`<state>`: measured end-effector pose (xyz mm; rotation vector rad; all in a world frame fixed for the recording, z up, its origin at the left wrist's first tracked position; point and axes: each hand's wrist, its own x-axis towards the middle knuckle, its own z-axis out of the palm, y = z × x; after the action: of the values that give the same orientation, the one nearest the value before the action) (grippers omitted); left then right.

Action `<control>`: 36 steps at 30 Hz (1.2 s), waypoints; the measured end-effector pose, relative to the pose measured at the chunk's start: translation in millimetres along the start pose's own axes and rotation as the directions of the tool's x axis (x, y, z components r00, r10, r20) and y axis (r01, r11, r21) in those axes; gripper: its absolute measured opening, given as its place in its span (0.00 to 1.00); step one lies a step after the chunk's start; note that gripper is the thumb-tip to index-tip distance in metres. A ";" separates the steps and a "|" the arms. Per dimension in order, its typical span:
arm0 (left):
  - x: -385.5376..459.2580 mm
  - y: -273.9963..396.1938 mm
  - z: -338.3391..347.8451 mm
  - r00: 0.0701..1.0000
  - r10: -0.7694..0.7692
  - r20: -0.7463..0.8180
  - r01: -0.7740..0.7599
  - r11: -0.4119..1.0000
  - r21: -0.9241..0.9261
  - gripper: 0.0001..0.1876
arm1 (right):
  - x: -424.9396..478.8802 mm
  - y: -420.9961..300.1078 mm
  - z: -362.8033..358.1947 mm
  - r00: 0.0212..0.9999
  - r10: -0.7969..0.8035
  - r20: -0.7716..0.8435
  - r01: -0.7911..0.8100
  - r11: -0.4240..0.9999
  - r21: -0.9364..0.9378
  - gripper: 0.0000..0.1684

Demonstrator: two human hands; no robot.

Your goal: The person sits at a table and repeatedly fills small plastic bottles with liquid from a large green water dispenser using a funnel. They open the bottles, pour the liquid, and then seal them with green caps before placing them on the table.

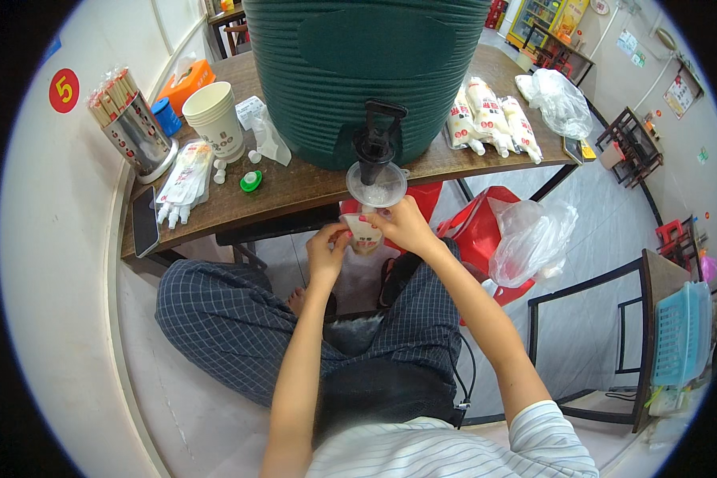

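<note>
A clear plastic funnel sits under the black spigot of a large dark green ribbed drink dispenser. Below the funnel hangs a printed spouted plastic pouch, with whitish contents at its lower part. My right hand grips the pouch's top at the funnel's neck. At the pouch's left edge, my left hand pinches it between thumb and fingers. Flat, spouted pouches lie on the table's left part; several filled pouches lie to the right of the dispenser.
On the wooden table stand stacked paper cups, a metal chopstick holder and an orange tissue box. White caps, a green cap and a phone lie near its edge. A red stool bears a plastic bag.
</note>
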<state>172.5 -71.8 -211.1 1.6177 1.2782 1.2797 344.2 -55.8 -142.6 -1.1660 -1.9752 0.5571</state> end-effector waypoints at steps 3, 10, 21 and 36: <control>-0.7 3.8 1.9 1.000 0.011 -0.023 -0.010 0.999 0.034 0.06 | -0.4 -0.7 0.2 0.998 0.053 0.028 -0.054 0.998 0.024 0.13; -1.6 -2.3 6.2 0.970 0.231 -0.071 -0.216 0.960 0.176 0.06 | 0.3 -9.6 -2.6 0.998 -0.069 -0.009 0.069 0.992 0.103 0.08; -13.0 29.6 -12.3 0.986 0.038 -0.161 -0.015 0.990 0.141 0.11 | -9.0 -18.2 -2.7 0.999 -0.030 0.033 0.027 0.996 0.081 0.10; -11.7 164.5 -163.6 0.998 0.063 -0.022 -0.033 0.754 0.656 0.07 | -34.5 -28.7 -2.2 0.999 -0.043 -0.018 0.046 0.982 0.184 0.12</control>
<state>59.3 -135.5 -18.5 2.1140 1.8661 0.9300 340.4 -99.9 -135.0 -1.0066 -1.8884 0.6910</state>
